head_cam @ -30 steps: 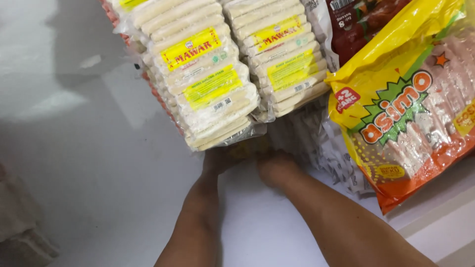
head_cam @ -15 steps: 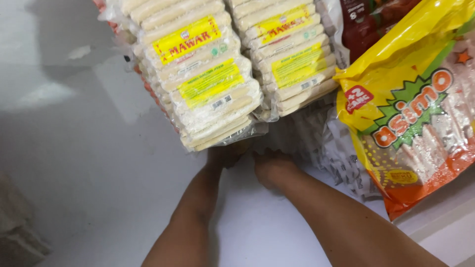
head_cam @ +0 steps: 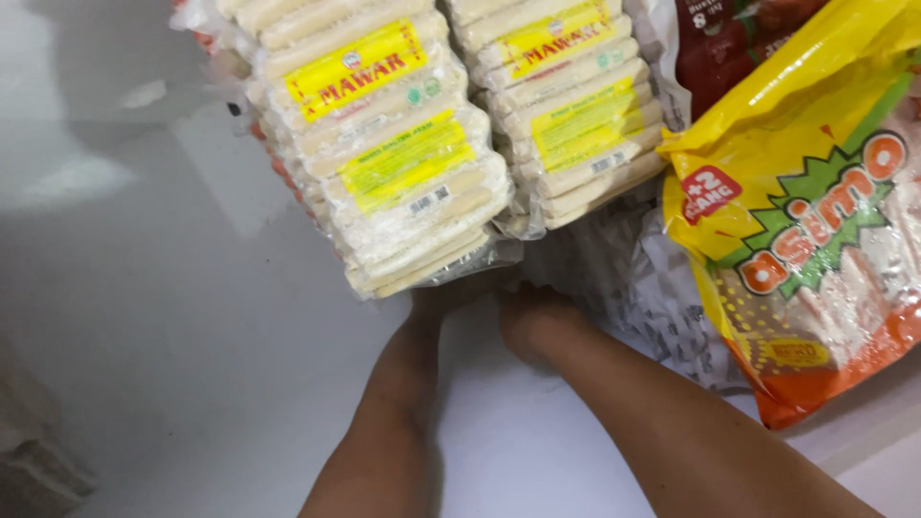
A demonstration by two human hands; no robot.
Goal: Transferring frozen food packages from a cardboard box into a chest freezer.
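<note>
Reaches up from the bottom edge with both bare forearms, over a white surface (head_cam: 192, 364). Keeps the left hand (head_cam: 434, 305) pushed in under the lower end of the near pack of sausages (head_cam: 384, 163), touching its clear wrapping. Shows only the wrist and the back of the hand, so cannot tell how far the fingers curl or whether anything is truly gripped. Sets the right hand (head_cam: 537, 321) just beside the left, knuckles up, fingertips buried in crumpled clear plastic (head_cam: 624, 278) below the second pack of sausages (head_cam: 566, 105). Cannot tell there either whether closed on the plastic or merely pressed against it.

Compared with a second ago, sits a little deeper under the near pack with the left hand, with less of it showing, and holds the right in much the same spot. Finds both packs barely shifted, tilted as before, yellow labels up, side by side and touching. Reads that, as a judgement, as support from below kept up rather than a letting go, with the packs not yet clear of the heap.

Further right, meets a big yellow bag (head_cam: 815, 221) lying over the crumpled plastic, near the right forearm. Beyond, at the top, glimpses a dark red bag (head_cam: 739, 48) between the second pack and the yellow bag. Low at far left, makes out only a blurred grey shape (head_cam: 38, 470), too vague to name.
</note>
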